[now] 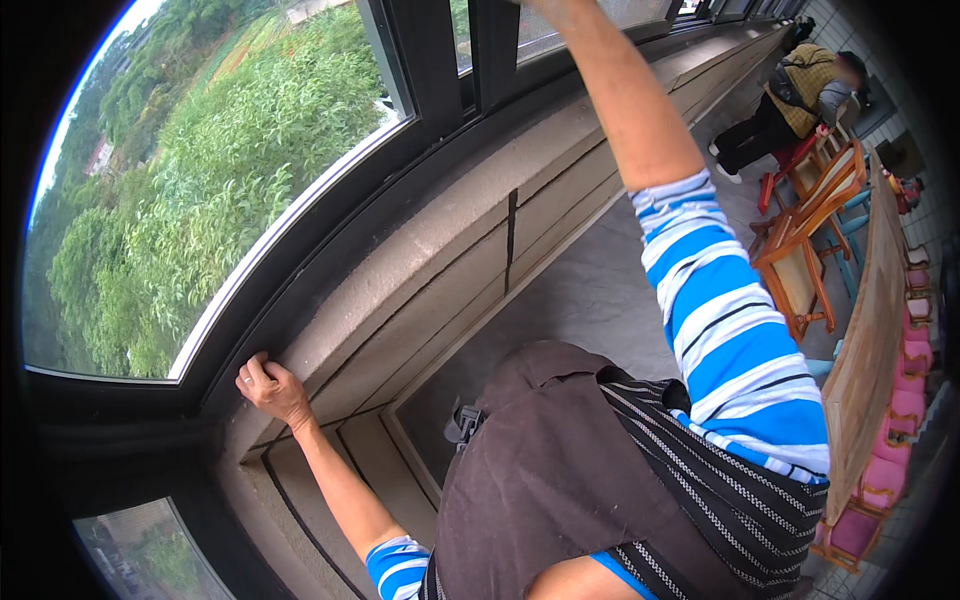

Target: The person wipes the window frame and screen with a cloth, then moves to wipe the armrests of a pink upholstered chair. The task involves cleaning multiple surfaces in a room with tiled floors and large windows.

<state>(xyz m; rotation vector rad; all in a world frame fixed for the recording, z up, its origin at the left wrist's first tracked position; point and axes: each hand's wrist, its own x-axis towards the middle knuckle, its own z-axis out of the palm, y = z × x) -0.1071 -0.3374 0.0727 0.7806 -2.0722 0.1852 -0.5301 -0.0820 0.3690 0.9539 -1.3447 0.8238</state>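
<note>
My left hand [271, 390] rests with curled fingers on the inner corner of the window sill [405, 259], beside the black window frame [292, 289]; whether it holds anything small cannot be told. A ring is on one finger. My right arm, in a blue and white striped sleeve, stretches up to the top edge of the view, near the dark frame of another window [600, 30]. Only the base of my right hand [551, 6] shows there; its fingers are cut off. Green trees appear through the large window pane [217, 150] at the left.
A panelled wall [465, 262] runs below the sill. At the right stand wooden chairs [806, 225], a long wooden table [862, 360] and several pink-cushioned chairs [904, 405] behind it. Another person [802, 90] bends over a red chair at the upper right, on the grey floor.
</note>
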